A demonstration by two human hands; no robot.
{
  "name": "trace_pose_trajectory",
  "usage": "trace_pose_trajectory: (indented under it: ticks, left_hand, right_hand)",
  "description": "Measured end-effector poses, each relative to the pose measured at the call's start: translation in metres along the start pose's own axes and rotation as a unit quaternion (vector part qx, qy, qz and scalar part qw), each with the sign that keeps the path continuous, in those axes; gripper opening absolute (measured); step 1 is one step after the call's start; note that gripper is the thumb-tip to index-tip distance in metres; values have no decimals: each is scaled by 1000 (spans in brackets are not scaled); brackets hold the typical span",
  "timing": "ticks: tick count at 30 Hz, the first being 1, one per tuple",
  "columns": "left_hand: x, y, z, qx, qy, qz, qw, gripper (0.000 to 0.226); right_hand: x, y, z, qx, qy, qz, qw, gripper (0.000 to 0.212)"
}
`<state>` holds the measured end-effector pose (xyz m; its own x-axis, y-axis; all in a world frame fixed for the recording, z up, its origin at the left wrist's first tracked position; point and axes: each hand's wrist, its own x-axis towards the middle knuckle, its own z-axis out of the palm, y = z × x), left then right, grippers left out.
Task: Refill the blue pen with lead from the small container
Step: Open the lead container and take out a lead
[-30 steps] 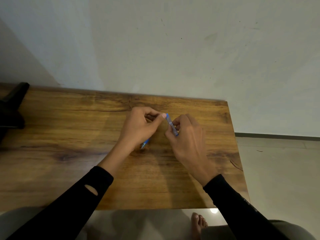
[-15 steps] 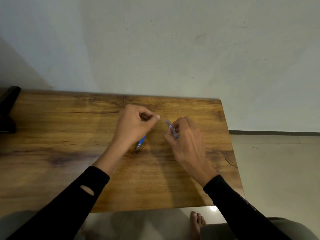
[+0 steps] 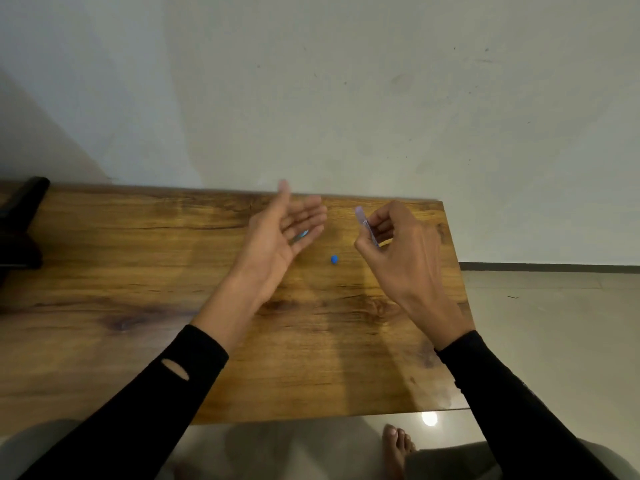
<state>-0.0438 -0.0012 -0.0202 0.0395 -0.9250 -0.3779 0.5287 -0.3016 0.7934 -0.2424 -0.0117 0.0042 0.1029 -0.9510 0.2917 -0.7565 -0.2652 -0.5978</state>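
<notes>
The left hand (image 3: 277, 237) is spread wide above the desk (image 3: 138, 306), palm turned inward, fingers extended and blurred. A short blue-and-silver streak, taken to be the blue pen (image 3: 300, 236), is seen against the fingers of this hand; whether it is pinched there or merely lies across them cannot be told because of the blur, so the state of the left grip on it cannot be told.

The right hand (image 3: 398, 247) is curled, and its grip is closed on the small container (image 3: 366, 225), a slim translucent lilac tube pinched between thumb and fingertips. The tube is held nearly upright, tilted slightly to the left, with its upper end standing clear of the fingers. No writing or label can be read on it.

A small round blue cap (image 3: 334, 259) is seen lying on the desk between the two hands, touched by neither.

Both forearms are covered by black sleeves (image 3: 156, 393); an oval hole is seen in the left one. A dark object (image 3: 20, 223) is cut off at the left edge of the desk. A pale wall (image 3: 311, 98) is seen behind the desk, a tiled floor (image 3: 554, 323) to the right, and a bare foot (image 3: 396, 445) below the near edge.
</notes>
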Motion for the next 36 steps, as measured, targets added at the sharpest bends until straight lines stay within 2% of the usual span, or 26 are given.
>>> trace_pose_trajectory:
  ticks: [1,3,6,9,14,18,28,36]
  left_hand:
    - [-1,5,-2,-102,-28,-36,994,75]
    - [-4,11,-5,-232,-67,-56,969,97]
    - [-12,13,0,-299,-102,-57,947,113]
    - [-20,14,9,-336,-147,-66,928,127]
    - [-28,9,15,-354,-184,-64,915,136]
    - [-28,5,15,-361,-191,-53,911,137]
    - [-27,0,16,-322,-185,-36,928,136]
    - [-27,1,14,-314,-191,-27,929,134]
  right_hand:
    - [1,-3,-3,19,-10,-10,1000,14]
    - [3,-11,-6,58,-40,-35,997,14]
    - [5,-22,-13,64,-102,-111,987,13]
    - [6,-34,-18,5,-150,-203,968,12]
    - [8,-50,-25,-69,-178,-277,942,13]
    - [8,-55,-27,-103,-189,-285,934,15]
    - [11,-57,-32,-138,-182,-290,930,8]
    - [19,-48,-43,-162,-138,-290,933,11]
